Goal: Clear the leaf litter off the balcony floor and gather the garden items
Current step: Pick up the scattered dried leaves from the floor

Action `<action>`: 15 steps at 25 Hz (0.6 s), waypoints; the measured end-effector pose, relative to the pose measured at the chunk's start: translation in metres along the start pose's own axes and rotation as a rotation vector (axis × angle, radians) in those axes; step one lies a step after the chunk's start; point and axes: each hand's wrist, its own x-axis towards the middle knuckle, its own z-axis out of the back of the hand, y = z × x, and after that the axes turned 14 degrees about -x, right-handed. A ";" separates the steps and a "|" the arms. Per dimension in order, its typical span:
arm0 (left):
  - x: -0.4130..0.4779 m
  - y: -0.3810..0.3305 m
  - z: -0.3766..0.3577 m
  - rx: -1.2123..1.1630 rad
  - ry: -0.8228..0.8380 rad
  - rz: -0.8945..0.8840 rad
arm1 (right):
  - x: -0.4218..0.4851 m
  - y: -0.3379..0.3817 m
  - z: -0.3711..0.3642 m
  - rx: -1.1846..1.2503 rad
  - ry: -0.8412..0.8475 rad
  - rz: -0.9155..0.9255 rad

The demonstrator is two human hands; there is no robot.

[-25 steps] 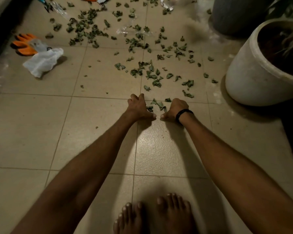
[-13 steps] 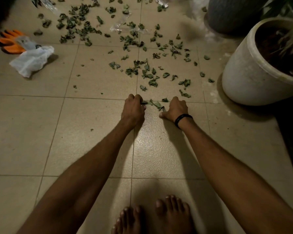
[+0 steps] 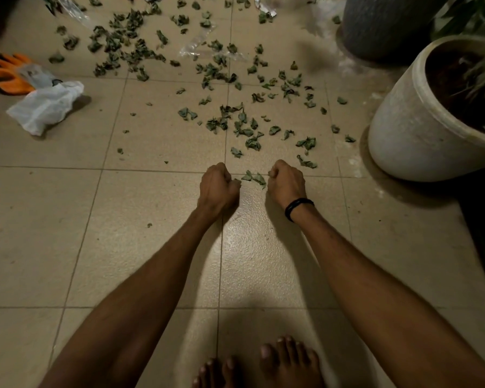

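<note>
Both left hand (image 3: 219, 187) and right hand (image 3: 286, 181) pinch leaves (image 3: 253, 177) on floor (image 3: 151, 247).

Left hand (image 3: 219, 186): a second ago spread low on the tile, thumb stretched right; now balled into a fist, thumb tucked in, a scrap of leaf showing at the thumb side.
Right hand (image 3: 287, 182): earlier loosely cupped, thumb reaching left; now also curled tight, a small green bit pinched at the fingertips.
Gap between hands: thumb tips met a second ago; slightly parted half a second ago; now clearly apart, bare tile showing.
Leaves (image 3: 254, 177) between hands: earlier hemmed in and partly covered by fingers; now lying in the open gap, close to the right fist.
</note>
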 end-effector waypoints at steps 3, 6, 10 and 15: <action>0.003 -0.001 0.002 -0.231 -0.057 0.129 | 0.002 0.006 -0.009 -0.059 0.041 0.103; 0.003 -0.004 0.005 -0.422 -0.036 0.191 | -0.002 0.017 -0.019 -0.171 0.059 0.134; 0.005 -0.019 0.007 -0.470 -0.010 0.198 | -0.003 0.018 -0.028 -0.163 0.016 0.159; 0.010 -0.026 -0.004 -0.270 -0.052 0.180 | -0.003 0.011 -0.021 -0.048 -0.091 0.063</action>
